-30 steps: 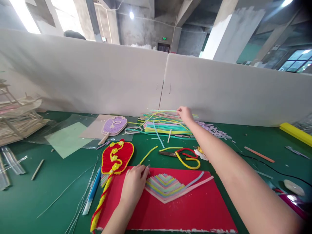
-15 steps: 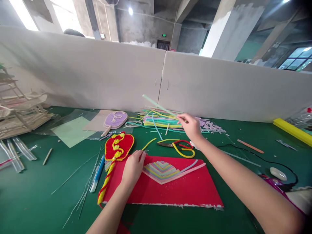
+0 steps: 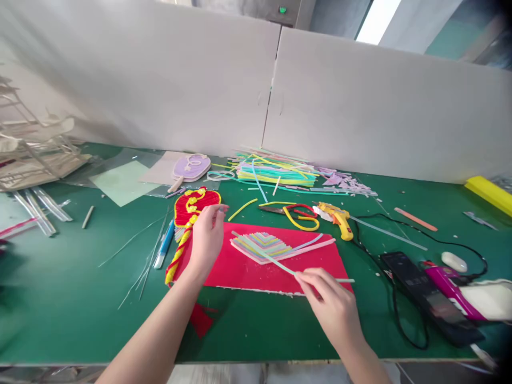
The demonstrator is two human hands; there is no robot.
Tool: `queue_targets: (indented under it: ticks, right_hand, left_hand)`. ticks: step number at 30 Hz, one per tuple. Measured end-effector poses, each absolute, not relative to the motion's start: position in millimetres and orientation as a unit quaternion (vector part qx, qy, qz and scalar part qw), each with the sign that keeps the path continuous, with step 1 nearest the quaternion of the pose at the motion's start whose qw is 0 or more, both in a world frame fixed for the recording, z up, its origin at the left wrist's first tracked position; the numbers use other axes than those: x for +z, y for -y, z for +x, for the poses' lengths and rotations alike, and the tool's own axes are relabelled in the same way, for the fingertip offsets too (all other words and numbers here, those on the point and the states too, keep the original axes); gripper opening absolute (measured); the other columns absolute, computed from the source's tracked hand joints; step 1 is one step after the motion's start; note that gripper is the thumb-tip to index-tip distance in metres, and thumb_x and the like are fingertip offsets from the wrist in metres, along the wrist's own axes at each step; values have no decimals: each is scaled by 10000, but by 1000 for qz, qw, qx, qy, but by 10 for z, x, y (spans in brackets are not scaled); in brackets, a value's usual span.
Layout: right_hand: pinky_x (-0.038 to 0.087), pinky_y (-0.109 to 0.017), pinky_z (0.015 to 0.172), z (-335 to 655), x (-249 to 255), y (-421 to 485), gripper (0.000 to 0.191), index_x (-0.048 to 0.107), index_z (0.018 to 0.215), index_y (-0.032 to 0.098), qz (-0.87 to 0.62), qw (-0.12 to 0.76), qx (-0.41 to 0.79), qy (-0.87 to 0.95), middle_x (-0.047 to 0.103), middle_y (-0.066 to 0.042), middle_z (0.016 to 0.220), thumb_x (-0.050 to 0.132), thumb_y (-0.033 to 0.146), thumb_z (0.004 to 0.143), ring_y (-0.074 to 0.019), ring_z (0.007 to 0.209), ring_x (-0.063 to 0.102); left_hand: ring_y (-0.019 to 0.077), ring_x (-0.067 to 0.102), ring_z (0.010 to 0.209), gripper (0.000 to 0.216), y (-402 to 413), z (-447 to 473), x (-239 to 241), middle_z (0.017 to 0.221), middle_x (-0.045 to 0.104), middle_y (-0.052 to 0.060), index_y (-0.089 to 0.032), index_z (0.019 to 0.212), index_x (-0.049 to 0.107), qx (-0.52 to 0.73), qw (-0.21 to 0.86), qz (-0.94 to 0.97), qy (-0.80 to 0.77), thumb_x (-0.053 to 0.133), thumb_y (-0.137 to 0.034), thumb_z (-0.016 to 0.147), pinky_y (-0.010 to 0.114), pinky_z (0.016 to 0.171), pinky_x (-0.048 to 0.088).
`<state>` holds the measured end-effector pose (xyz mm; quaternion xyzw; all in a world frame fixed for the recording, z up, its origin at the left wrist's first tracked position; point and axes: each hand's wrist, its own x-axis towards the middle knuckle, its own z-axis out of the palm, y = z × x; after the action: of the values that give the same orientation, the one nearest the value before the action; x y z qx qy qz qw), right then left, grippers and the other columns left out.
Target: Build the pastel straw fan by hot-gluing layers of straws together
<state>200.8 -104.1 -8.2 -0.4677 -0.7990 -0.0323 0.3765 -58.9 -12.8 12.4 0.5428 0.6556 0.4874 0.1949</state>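
My right hand (image 3: pixel 330 298) pinches a long pale green pipe cleaner (image 3: pixel 276 262), which slants over a red board (image 3: pixel 248 277). Its far tip reaches the upper left of the board, and a short end shows right of my fingers. Beneath it lies a pattern of nested pastel V-shaped strips (image 3: pixel 256 255), two of them running on to the right. My left hand (image 3: pixel 208 234) hovers over the board's left end, fingers curled and tips close together; what they hold, if anything, is too small to name. Beside it is a red fan (image 3: pixel 182 208) with a yellow-and-red twisted handle.
Scissors (image 3: pixel 300 218) and a yellow glue gun (image 3: pixel 340 220) lie behind the board. Farther back are a pile of pastel strips (image 3: pixel 276 175) and a purple fan (image 3: pixel 192 166). A phone (image 3: pixel 424 293) and cables are at right, thin wires (image 3: pixel 148 261) at left.
My right hand has come from the strip pile to the board's front right, bringing the pale green pipe cleaner. My left hand has lifted off the board. The view has tilted down.
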Motion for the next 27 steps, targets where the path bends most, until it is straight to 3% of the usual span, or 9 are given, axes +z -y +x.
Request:
queue_targets:
  ticks: [6,12,18,27]
  right_hand:
    - [527,-257,681,1993,-143,1081,164,638,923,261,-470,363,-22,804,695,-20,805,564,120,882,-155,719,681]
    - [527,-274,680,1970,-190,1050,179,658,927,275,-483,337,-17,808,695,-26,796,547,140,888,-168,721,676]
    - [484,-234,736,1946,-244,1163,165,678,906,198,-479,342,-28,808,690,-37,798,533,120,902,-133,715,659]
    - [490,-226,768,2029,-262,1183,139,676,915,181,-469,357,-13,808,691,-34,825,587,85,870,-124,748,660]
  left_hand:
    - [229,498,1255,369,822,-311,260,1332,558,82,-234,1266,534,355,159,695,-604,364,-339,956,378,1045,409]
    - [261,378,1367,529,1220,-279,-100,1489,404,102,-263,1466,266,235,124,749,-607,370,-390,963,452,1063,414]
    - [286,390,1354,592,1280,-277,-282,1509,355,155,-205,1498,168,185,34,773,-606,376,-356,965,465,1028,453]
    - [294,387,1355,612,1305,-258,-286,1493,372,176,-143,1497,170,174,-9,786,-594,379,-360,965,458,1003,477]
